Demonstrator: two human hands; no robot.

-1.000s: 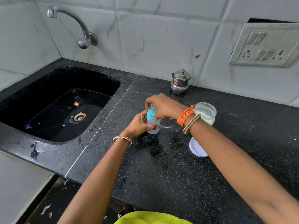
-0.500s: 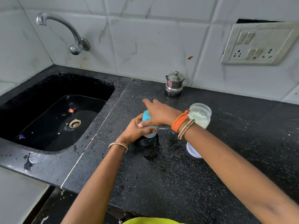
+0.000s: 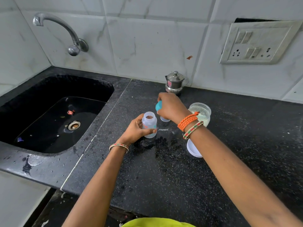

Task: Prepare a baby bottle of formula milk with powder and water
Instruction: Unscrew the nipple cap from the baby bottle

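The uncapped baby bottle (image 3: 149,124) stands on the bench (image 3: 180,177), the left hand (image 3: 135,131) wrapped around it in a steadying grip, while the right hand (image 3: 171,107) pinches the teal cap (image 3: 158,106) beside the open powder jar (image 3: 200,113); I judge opening done, so setting the cap down and scooping powder come next.

Around the open baby bottle (image 3: 149,124), bare black counter (image 3: 164,174) lies in front; a powder jar (image 3: 200,113), white lid (image 3: 193,149) and steel pot (image 3: 175,83) crowd its right and rear.
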